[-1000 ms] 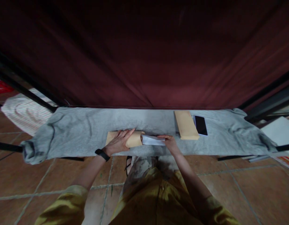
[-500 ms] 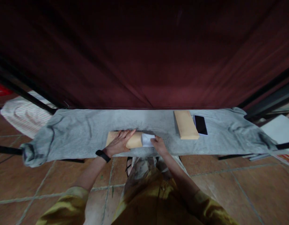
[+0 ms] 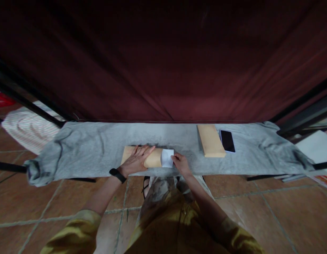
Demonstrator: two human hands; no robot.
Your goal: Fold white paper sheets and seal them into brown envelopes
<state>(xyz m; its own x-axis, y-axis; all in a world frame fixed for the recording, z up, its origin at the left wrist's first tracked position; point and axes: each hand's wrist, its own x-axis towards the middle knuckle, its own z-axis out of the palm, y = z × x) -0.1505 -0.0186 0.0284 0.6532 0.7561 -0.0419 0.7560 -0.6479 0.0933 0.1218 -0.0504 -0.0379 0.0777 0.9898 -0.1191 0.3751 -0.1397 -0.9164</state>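
A tan paper envelope (image 3: 154, 158) lies lengthwise near the front edge of the grey cloth. My left hand (image 3: 137, 158), wearing a black wristband, rests flat across its middle with the fingers stretched out. From the envelope's right end extends a white paper piece (image 3: 167, 158); whether it is a separate sheet or part of the envelope I cannot tell. The fingertips of my right hand (image 3: 180, 163) are closed on the right edge of this white piece.
A thick tan stack or block (image 3: 210, 141) lies to the right, with a phone (image 3: 227, 141) beside it. Grey cloth (image 3: 105, 141) covers the narrow bench. A dark red curtain (image 3: 163, 81) hangs behind; black frame bars (image 3: 303, 116) stand at both sides.
The white piece now looks flatter and squarer, its right edge straightened. My right hand has shifted very slightly; my left hand still presses on the envelope, which has moved slightly right.
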